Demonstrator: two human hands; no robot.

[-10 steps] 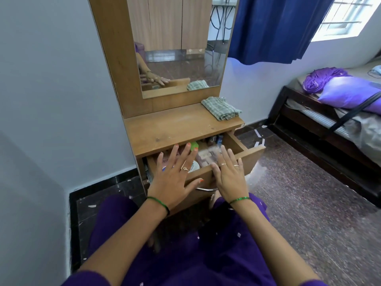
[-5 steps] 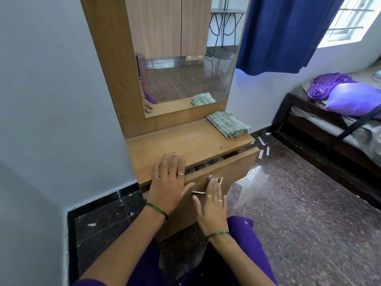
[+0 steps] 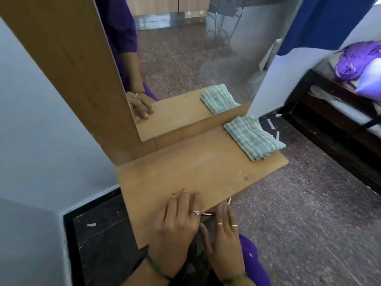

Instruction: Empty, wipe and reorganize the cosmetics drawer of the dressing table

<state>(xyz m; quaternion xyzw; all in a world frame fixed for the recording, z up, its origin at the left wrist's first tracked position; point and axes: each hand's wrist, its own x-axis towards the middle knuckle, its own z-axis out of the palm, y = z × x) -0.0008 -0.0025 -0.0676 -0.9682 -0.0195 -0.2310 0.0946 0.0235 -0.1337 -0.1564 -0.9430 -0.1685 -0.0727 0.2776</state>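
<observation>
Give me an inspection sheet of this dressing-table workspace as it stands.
Surface: wooden dressing-table top, faint smudges.
Job's things: folded green checked cloth at the top's far right corner; drawer's metal handle just visible under the front edge.
Clutter: paper scraps on the floor.
Grippers: left hand flat on the top's front edge; right hand below it, by the handle.
Cables: nothing seen.
Surroundings: mirror, blue curtain, bed.

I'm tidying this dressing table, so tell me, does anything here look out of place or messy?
Little stands out. The folded checked cloth lies at the right end of the tabletop, its corner overhanging the edge. White scraps litter the floor beyond it. Both hands, left hand and right hand, are at the front edge.
</observation>
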